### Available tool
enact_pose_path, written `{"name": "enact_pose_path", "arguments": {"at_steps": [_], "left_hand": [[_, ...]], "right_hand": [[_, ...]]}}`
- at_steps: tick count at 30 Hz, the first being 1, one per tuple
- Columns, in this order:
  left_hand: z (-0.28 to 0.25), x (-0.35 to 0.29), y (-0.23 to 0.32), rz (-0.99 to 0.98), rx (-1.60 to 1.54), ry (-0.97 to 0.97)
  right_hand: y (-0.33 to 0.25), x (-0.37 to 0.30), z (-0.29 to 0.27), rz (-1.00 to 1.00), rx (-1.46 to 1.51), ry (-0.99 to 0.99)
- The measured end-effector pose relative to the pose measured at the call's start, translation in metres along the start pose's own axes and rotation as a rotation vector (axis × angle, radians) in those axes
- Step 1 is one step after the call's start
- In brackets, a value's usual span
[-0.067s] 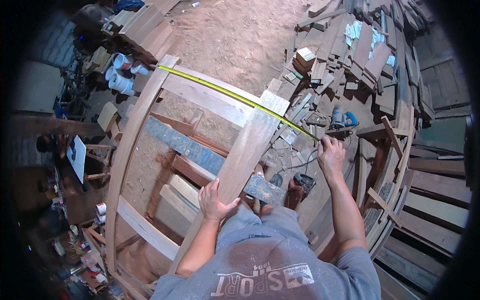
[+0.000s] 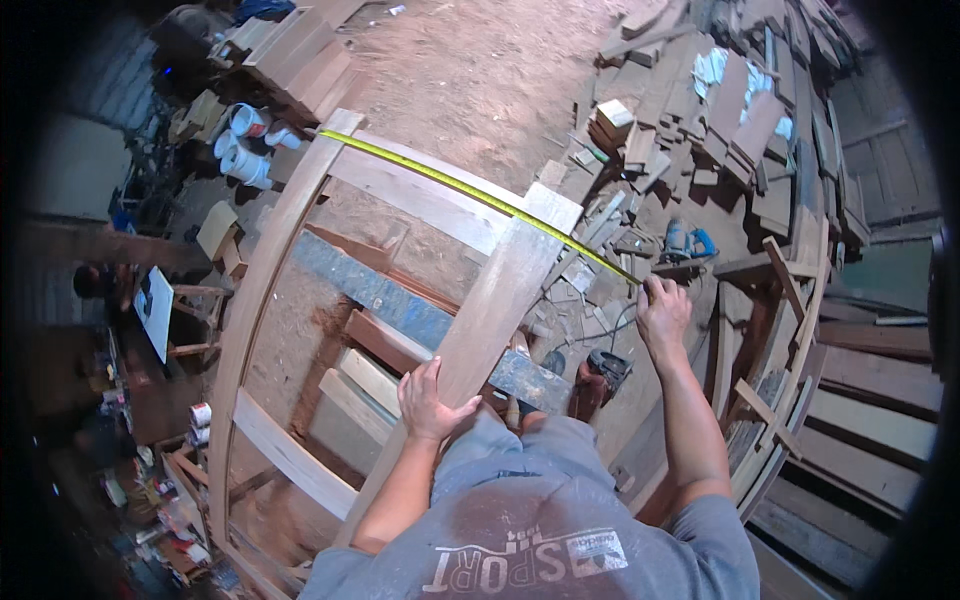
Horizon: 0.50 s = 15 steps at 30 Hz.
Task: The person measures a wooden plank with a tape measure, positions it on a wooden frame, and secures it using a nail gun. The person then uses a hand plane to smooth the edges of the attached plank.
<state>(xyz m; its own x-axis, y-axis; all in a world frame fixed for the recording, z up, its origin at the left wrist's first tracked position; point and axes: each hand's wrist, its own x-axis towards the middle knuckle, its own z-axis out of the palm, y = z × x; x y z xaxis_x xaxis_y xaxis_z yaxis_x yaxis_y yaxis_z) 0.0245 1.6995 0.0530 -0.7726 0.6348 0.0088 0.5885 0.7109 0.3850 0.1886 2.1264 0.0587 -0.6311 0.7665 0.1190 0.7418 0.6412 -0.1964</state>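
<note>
A large wooden frame of long side boards and crosspieces extends in front of me. My left hand grips its near side board, with the fingers over one edge and the thumb over the other. A yellow tape measure lies stretched along the far crosspiece, from the left side board across the right one and out beyond it. At its right end my right hand is closed around the tape, held off to the right of the frame. The tape's case, if in that hand, is hidden by the fingers.
Beneath the frame sits a blue-grey beam with loose boards. A blue power tool and another dark power tool lie at the right among wood offcuts. White buckets stand far left; stacked planks fill the far right.
</note>
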Motion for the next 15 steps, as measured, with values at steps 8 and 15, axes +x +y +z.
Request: {"name": "enact_pose_path", "arguments": {"at_steps": [8, 15], "left_hand": [[-0.009, -0.009, -0.011, 0.032, -0.044, 0.085], [-0.035, -0.052, -0.048, 0.1, -0.375, 0.31]], "right_hand": [[-0.018, -0.027, -0.02, -0.035, 0.258, -0.214], [-0.077, -0.163, -0.043, -0.121, 0.539, -0.737]]}}
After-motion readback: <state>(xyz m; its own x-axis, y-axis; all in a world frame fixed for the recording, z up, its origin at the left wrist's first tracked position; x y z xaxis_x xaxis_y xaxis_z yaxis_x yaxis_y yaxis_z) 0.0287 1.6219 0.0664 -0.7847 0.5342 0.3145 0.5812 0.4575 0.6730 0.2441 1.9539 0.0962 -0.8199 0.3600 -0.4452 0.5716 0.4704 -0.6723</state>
